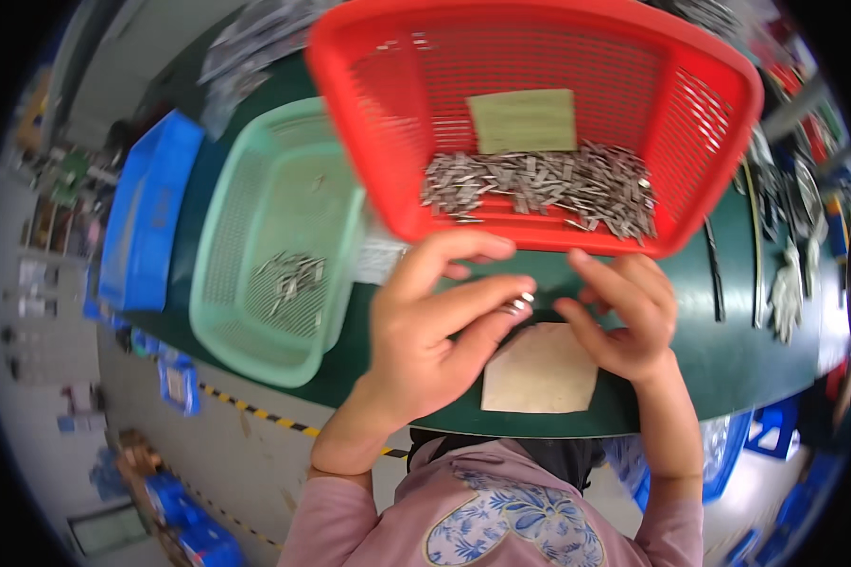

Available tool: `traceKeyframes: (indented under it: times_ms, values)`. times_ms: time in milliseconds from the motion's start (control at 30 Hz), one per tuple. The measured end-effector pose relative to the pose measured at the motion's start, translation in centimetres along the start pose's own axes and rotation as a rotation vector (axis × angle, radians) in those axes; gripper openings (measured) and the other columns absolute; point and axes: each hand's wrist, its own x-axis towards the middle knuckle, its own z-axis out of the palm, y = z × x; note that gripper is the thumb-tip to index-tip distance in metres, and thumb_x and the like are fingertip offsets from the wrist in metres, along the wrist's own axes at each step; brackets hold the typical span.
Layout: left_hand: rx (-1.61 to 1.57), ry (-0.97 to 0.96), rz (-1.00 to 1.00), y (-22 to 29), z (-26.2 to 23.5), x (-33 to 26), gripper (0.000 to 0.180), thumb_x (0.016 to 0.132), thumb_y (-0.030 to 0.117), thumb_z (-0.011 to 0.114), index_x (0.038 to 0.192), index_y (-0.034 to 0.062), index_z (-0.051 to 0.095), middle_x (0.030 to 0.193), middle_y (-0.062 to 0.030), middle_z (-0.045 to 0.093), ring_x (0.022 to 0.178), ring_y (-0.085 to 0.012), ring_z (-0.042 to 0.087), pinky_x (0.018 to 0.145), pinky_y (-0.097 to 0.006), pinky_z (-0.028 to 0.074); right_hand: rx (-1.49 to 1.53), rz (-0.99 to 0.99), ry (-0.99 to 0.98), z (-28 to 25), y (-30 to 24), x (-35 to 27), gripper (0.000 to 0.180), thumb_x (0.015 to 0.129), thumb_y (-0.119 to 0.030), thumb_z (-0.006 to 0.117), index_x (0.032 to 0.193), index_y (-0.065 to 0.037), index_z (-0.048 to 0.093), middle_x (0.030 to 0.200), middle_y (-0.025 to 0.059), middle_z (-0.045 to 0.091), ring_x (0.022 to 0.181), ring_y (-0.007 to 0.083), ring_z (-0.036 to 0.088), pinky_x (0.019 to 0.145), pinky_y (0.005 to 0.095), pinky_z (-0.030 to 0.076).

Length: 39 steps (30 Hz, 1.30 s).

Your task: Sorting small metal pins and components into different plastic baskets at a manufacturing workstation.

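Lighting is moderate and diffuse, giving the green desk (728, 354) a muted tone with a faint sheen toward 3 o'clock. A soft dark patch lies on it between the 2 hands (416, 345). Tiny white glints mark the metal pieces (518, 304) near the center and the pile (539, 180) toward 1 o'clock. The red basket (402, 194) looks slightly smeared, its slots bright toward 2 o'clock. At 9 o'clock the wall (28, 387) is hazy and soft. Fisheye distortion bows the desk edge at 6 o'clock; black vignetting fills the corners.
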Motion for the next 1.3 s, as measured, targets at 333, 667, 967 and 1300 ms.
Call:
traceKeyframes:
  times_ms: [333, 667, 967, 1300]
  values:
    - [1.032, -0.112, -0.694, -1.6, -13.5, -5.4, 0.017, 0.078, 0.007, 0.068, 0.093, -0.0008, 0.068, 0.085, -0.0136, 0.063, 0.082, -0.0259, 0.061, 0.068, -0.034, 0.047, -0.009, -0.028, 0.077, 0.3, 0.3, -0.3, 0.044, 0.059, 0.000, 0.072, 0.101, -0.006, 0.068, 0.062, 0.0007, 0.052, 0.049, 0.0178, 0.048, 0.049, 0.0308, 0.037]
    - [0.639, 0.119, -0.014, -0.8, -1.3, 0.7, 0.017, 0.074, 0.009, 0.071, 0.090, 0.0043, 0.068, 0.086, -0.0116, 0.061, 0.082, -0.0290, 0.060, 0.071, -0.038, 0.048, -0.258, 0.203, -0.153, 1.6, 2.0, 1.9, 0.022, 0.070, -0.010, 0.069, 0.091, -0.008, 0.068, 0.074, 0.0061, 0.059, 0.070, 0.0248, 0.059, 0.062, 0.0372, 0.045]
    - [0.624, 0.424, 0.148, -10.8, 8.3, 2.5, 0.011, 0.064, 0.012, 0.060, 0.062, 0.0015, 0.062, 0.081, -0.0162, 0.055, 0.082, -0.0340, 0.053, 0.067, -0.045, 0.043, -0.634, 0.034, -0.425, 3.6, 6.3, 2.8, 0.029, 0.081, -0.028, 0.064, 0.090, -0.001, 0.062, 0.088, 0.0165, 0.060, 0.082, 0.0361, 0.058, 0.073, 0.0464, 0.044]
    - [0.989, 0.341, 0.291, -9.6, 8.0, 3.8, 0.029, 0.073, 0.028, 0.055, 0.065, 0.0028, 0.066, 0.077, -0.0231, 0.062, 0.081, -0.0396, 0.062, 0.072, -0.060, 0.042, -0.713, -0.153, -0.565, 7.7, 13.0, 6.0, 0.025, 0.075, -0.033, 0.067, 0.072, -0.009, 0.068, 0.066, 0.0113, 0.064, 0.059, 0.0293, 0.063, 0.057, 0.0412, 0.050]
